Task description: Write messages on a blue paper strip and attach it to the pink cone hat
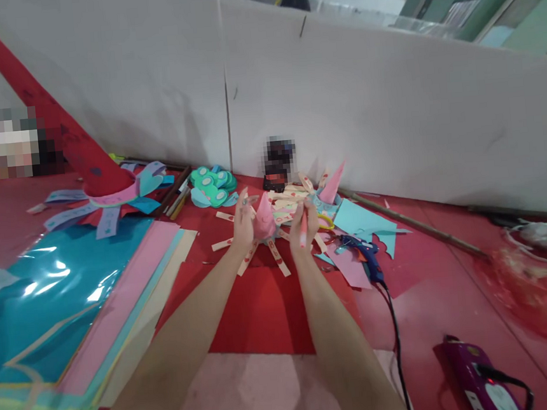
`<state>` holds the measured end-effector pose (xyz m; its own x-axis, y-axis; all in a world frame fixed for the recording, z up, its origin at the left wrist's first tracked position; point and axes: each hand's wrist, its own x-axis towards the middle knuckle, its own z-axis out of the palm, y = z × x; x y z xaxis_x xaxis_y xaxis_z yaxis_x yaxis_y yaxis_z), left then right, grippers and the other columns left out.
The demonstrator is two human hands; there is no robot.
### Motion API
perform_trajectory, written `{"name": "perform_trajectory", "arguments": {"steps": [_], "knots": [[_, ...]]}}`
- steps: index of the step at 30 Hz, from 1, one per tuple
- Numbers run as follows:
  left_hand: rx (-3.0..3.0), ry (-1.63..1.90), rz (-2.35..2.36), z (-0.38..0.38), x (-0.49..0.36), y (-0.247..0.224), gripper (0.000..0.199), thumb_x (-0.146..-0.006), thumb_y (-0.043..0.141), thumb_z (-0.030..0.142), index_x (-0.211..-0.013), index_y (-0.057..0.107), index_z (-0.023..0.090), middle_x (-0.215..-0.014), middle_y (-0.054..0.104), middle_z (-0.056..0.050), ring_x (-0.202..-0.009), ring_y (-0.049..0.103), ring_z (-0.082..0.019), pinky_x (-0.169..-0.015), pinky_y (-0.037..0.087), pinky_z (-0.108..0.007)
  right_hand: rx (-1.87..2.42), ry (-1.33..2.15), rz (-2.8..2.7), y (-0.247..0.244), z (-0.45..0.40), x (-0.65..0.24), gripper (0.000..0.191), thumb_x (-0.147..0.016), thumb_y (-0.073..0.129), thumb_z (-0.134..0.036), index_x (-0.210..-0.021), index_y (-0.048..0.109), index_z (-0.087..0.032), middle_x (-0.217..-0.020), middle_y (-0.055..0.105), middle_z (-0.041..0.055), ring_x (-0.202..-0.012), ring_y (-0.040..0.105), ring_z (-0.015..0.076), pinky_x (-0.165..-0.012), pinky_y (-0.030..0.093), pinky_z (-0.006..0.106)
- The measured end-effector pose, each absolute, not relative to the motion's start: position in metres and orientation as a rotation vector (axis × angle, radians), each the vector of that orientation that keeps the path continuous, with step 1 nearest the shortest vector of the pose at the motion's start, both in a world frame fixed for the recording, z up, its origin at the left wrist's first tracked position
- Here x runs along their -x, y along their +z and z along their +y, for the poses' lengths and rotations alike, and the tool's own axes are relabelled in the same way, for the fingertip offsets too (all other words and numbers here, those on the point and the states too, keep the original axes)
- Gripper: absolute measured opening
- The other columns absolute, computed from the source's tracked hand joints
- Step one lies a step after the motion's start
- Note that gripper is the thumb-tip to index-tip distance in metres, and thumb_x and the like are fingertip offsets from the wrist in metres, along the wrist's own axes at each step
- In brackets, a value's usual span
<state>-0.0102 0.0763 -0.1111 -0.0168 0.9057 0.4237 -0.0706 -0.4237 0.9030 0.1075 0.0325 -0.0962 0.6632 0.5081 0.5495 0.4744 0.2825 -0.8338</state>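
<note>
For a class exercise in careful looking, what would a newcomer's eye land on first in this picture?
Probably the long red cone at the left, rising from a ring of paper strips. Next, the small pink cone between the left hand and the right hand, which holds a pink pen. Lastly, the purple box at bottom right.

Forearms (pixel 215 299) extended forward; left hand (pixel 243 220) upright, right hand (pixel 305 223) curled closed.
</note>
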Motion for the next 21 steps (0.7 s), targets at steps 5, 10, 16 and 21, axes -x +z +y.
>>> {"name": "perform_trajectory", "arguments": {"steps": [5, 10, 16, 21], "knots": [[-1.419, 1.498, 1.053, 0.082, 0.011, -0.114, 0.052, -0.092, 0.021, 0.049, -0.117, 0.052, 0.016, -0.106, 0.063, -0.011, -0.104, 0.058, -0.020, -0.097, 0.041, -0.038, 1.358, 0.136, -0.998, -0.100, 0.033, -0.104, 0.035, -0.087, 0.039, -0.046, -0.090, 0.056, -0.015, -0.084, 0.060, 0.0059, -0.079, 0.056, 0.0150, -0.080, 0.048, 0.036], [-1.443, 1.369, 1.149, 0.071, 0.004, -0.110, 0.040, -0.093, 0.028, 0.039, -0.116, 0.052, 0.017, -0.113, 0.062, -0.009, -0.107, 0.057, -0.017, -0.095, 0.042, -0.034, 1.351, 0.278, -1.100, -0.102, 0.030, -0.092, 0.036, -0.089, 0.037, -0.043, -0.096, 0.058, -0.015, -0.087, 0.066, 0.0067, -0.082, 0.060, 0.0159, -0.083, 0.047, 0.037], [-1.529, 1.233, 1.147, 0.062, -0.001, -0.113, 0.037, -0.094, 0.027, 0.034, -0.111, 0.056, 0.019, -0.114, 0.064, -0.006, -0.107, 0.058, -0.016, -0.095, 0.043, -0.033, 1.268, 0.366, -1.261, -0.103, 0.025, -0.085, 0.034, -0.085, 0.045, -0.043, -0.101, 0.056, -0.016, -0.102, 0.063, 0.0091, -0.093, 0.059, 0.0168, -0.085, 0.047, 0.034], [-1.540, 1.188, 1.174, 0.059, -0.001, -0.113, 0.038, -0.094, 0.024, 0.029, -0.109, 0.056, 0.016, -0.108, 0.066, -0.008, -0.102, 0.060, -0.017, -0.090, 0.045, -0.033, 1.272, 0.338, -1.359, -0.113, 0.028, -0.088, 0.037, -0.078, 0.056, -0.041, -0.109, 0.051, -0.020, -0.106, 0.060, 0.0084, -0.099, 0.056, 0.0188, -0.092, 0.044, 0.039]]}}
